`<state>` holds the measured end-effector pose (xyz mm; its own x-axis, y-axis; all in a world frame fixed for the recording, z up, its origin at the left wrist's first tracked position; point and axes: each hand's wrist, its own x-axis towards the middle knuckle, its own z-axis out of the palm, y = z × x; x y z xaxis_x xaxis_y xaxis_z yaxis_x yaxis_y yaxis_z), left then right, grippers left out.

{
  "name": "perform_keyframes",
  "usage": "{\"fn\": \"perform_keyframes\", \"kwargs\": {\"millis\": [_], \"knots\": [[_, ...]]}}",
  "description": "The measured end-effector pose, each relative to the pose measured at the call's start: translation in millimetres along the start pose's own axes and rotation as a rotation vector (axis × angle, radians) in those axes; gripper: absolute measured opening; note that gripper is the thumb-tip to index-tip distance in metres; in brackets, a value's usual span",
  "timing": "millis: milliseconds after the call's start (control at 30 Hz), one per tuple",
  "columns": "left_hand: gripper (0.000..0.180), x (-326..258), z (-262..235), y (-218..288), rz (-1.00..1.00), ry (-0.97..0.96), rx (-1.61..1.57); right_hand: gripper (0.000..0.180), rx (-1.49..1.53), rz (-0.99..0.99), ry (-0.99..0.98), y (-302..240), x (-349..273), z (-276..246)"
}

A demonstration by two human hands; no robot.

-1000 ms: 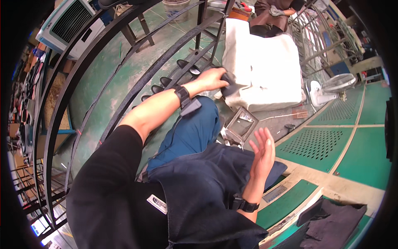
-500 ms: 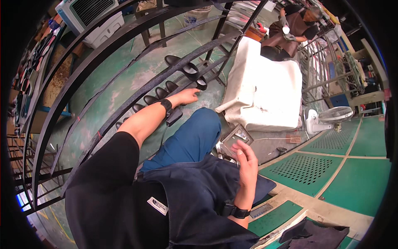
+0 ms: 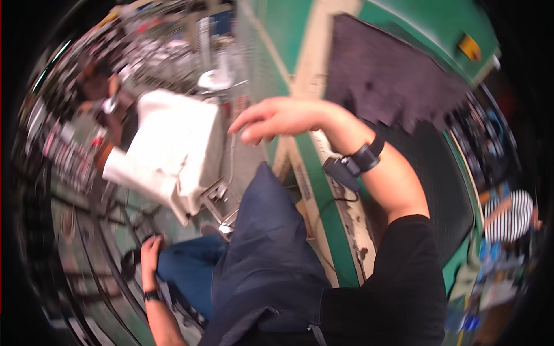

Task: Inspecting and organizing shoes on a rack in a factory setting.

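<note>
My right hand (image 3: 280, 120) is raised over the edge of the green worktable (image 3: 336, 254), fingers stretched forward, with nothing in them. Low at the left, beside my bent knee, my left hand (image 3: 151, 254) is blurred by motion. Right against it is a black rounded piece (image 3: 131, 264); I cannot tell whether the fingers grip it. On the table, to the right of my right hand, lies a ragged dark brown sheet like leather or cloth (image 3: 392, 78). A black mat-like surface (image 3: 435, 179) extends below that sheet.
A block under a white cover (image 3: 173, 138) stands ahead on the left, with a white fan (image 3: 216, 78) behind it. Curved dark metal bars (image 3: 101, 279) run along the lower left. One person (image 3: 95, 86) sits far left; another in stripes (image 3: 509, 216) is at right.
My view has swung right, bringing the table and brown sheet into sight. My right hand has lifted and reaches forward over the table edge. My left hand now appears lower at the left.
</note>
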<state>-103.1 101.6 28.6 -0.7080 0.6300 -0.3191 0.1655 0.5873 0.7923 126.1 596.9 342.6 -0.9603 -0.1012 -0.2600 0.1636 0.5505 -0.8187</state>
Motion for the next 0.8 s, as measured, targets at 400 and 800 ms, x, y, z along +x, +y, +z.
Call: {"fn": "perform_keyframes", "kwargs": {"millis": [400,800], "knots": [[0.038,7,21,40,0.099,0.139,0.122,0.050,0.833,0.434,2.086,293,-346,-119],[0.033,-16,31,98,0.069,0.250,0.445,0.066,-0.446,0.827,1.325,295,-95,-184]]}}
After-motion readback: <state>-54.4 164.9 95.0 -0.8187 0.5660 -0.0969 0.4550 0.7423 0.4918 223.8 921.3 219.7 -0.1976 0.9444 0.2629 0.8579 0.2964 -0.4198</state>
